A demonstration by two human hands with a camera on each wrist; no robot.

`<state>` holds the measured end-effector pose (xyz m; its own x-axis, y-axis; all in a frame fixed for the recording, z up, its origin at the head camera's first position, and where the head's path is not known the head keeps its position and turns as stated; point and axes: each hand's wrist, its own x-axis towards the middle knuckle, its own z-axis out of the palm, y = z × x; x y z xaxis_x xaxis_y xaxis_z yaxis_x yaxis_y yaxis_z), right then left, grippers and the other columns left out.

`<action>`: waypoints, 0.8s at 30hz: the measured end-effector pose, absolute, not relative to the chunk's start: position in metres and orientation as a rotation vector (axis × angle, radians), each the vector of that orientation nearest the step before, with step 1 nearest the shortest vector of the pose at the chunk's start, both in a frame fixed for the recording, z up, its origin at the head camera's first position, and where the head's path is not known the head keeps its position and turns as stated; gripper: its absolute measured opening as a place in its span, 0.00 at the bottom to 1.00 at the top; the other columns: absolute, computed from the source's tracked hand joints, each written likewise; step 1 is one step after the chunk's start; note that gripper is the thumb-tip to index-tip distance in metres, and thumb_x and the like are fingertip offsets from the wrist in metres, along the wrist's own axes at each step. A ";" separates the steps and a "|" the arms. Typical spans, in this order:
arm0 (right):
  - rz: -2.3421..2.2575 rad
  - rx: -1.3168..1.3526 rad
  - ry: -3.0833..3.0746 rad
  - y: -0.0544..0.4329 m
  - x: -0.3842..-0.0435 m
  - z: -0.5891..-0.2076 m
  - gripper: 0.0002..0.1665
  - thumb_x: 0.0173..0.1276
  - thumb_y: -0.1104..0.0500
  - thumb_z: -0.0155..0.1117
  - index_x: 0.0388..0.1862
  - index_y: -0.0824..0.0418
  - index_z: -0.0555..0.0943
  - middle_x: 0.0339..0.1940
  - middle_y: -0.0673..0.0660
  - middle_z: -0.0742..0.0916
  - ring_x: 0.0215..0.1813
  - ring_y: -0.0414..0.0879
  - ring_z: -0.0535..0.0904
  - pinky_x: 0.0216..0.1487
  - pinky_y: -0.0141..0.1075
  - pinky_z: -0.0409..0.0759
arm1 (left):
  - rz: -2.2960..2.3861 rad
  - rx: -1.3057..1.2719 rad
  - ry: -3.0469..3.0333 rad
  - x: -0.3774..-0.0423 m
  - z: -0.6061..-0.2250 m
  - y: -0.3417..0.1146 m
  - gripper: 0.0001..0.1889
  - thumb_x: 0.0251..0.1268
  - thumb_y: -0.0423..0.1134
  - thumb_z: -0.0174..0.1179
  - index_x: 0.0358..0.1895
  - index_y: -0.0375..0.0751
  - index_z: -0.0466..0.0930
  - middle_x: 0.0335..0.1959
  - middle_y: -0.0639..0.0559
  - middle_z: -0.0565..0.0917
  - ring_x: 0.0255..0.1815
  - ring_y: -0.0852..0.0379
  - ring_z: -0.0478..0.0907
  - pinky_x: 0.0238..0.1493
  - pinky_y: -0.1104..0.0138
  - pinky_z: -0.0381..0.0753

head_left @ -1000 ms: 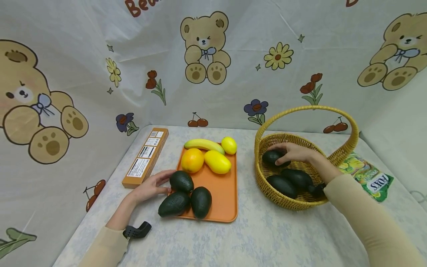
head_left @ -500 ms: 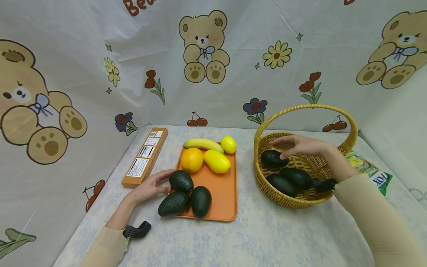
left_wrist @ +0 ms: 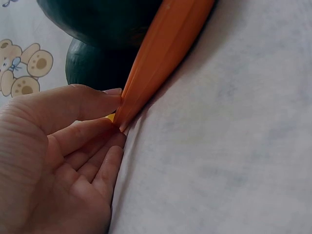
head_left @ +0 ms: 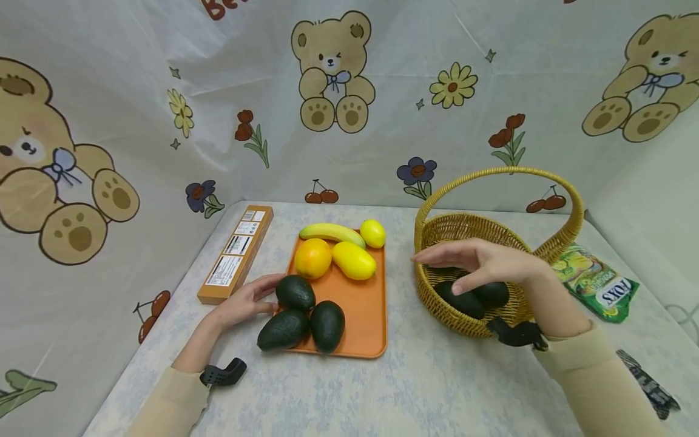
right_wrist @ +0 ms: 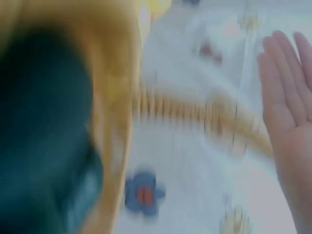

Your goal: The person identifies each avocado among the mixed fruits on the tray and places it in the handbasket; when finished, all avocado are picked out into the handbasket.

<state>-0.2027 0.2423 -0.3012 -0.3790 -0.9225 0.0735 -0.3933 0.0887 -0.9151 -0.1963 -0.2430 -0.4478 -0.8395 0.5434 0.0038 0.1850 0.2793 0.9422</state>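
My left hand [head_left: 244, 306] is at the left side of an orange tray [head_left: 360, 315]; in the left wrist view its thumb and fingers pinch the tray's edge. Near that hand lie three dark green avocados, one at the back [head_left: 295, 293], one at the front left [head_left: 283, 331] and one on the right [head_left: 327, 326]. Over the wicker basket [head_left: 428, 309] hovers my right hand [head_left: 494, 262], fingers extended and holding nothing. It partly covers the avocados [head_left: 464, 303] inside. In the blurred right wrist view, the palm [right_wrist: 292, 131] faces the basket, apart from the avocados.
An orange fruit [head_left: 313, 258], a yellow mango-shaped fruit [head_left: 355, 261], a banana [head_left: 330, 233] and a lemon [head_left: 373, 233] lie on the tray's far half. A long brown box [head_left: 237, 252] lies left, a green FOX'S bag [head_left: 597, 282] right. The basket's tall handle [head_left: 505, 172] arches up.
My right hand has let go of an avocado in the basket, lifted off it and drawn toward the near side with its fingers extended. The left hand stays at the tray.
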 end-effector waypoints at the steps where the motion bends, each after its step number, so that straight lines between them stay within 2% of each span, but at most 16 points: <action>1: -1.282 -1.331 1.788 0.232 -0.201 -0.306 0.32 0.63 0.76 0.58 0.67 0.73 0.64 0.68 0.66 0.68 0.70 0.54 0.61 0.68 0.41 0.60 | 1.583 0.670 2.231 -0.196 -0.447 -0.243 0.33 0.60 0.28 0.61 0.69 0.35 0.61 0.70 0.41 0.61 0.70 0.41 0.55 0.67 0.48 0.55; 5: -1.320 -1.365 1.698 0.190 -0.194 -0.323 0.34 0.62 0.75 0.60 0.67 0.71 0.65 0.67 0.68 0.68 0.70 0.54 0.61 0.69 0.45 0.58 | 1.587 0.697 2.223 -0.197 -0.448 -0.243 0.33 0.61 0.29 0.60 0.69 0.35 0.60 0.70 0.40 0.61 0.70 0.41 0.55 0.68 0.48 0.54; 10: -1.337 -1.291 1.725 0.141 -0.193 -0.344 0.33 0.62 0.69 0.64 0.67 0.65 0.67 0.67 0.58 0.72 0.69 0.53 0.62 0.69 0.43 0.58 | 1.586 0.685 2.230 -0.196 -0.448 -0.244 0.32 0.61 0.29 0.60 0.69 0.35 0.60 0.70 0.41 0.61 0.70 0.41 0.55 0.68 0.48 0.54; 14: -1.314 -1.290 1.743 0.112 -0.199 -0.363 0.33 0.62 0.67 0.65 0.67 0.65 0.68 0.65 0.54 0.74 0.68 0.54 0.64 0.69 0.45 0.60 | 1.590 0.676 2.239 -0.196 -0.448 -0.245 0.32 0.61 0.29 0.60 0.69 0.35 0.61 0.70 0.41 0.61 0.70 0.41 0.55 0.68 0.47 0.54; 18: -1.275 -1.249 1.789 0.094 -0.205 -0.379 0.35 0.60 0.65 0.68 0.66 0.62 0.69 0.64 0.54 0.75 0.67 0.49 0.65 0.69 0.45 0.60 | 1.601 0.669 2.221 -0.196 -0.448 -0.244 0.32 0.61 0.28 0.60 0.69 0.35 0.61 0.70 0.41 0.61 0.70 0.41 0.55 0.67 0.47 0.55; 24: -1.172 -1.247 1.845 0.081 -0.209 -0.392 0.37 0.60 0.61 0.70 0.68 0.60 0.68 0.66 0.54 0.74 0.67 0.41 0.65 0.68 0.39 0.60 | 1.601 0.654 2.217 -0.196 -0.447 -0.243 0.33 0.60 0.29 0.61 0.69 0.35 0.60 0.70 0.40 0.60 0.70 0.41 0.55 0.67 0.47 0.55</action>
<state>-0.2087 0.0814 -0.3924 -0.3658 -0.9306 -0.0114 -0.3854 0.1626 -0.9083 -0.1956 -0.2431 -0.4471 -0.8408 0.5414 0.0024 0.1723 0.2634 0.9492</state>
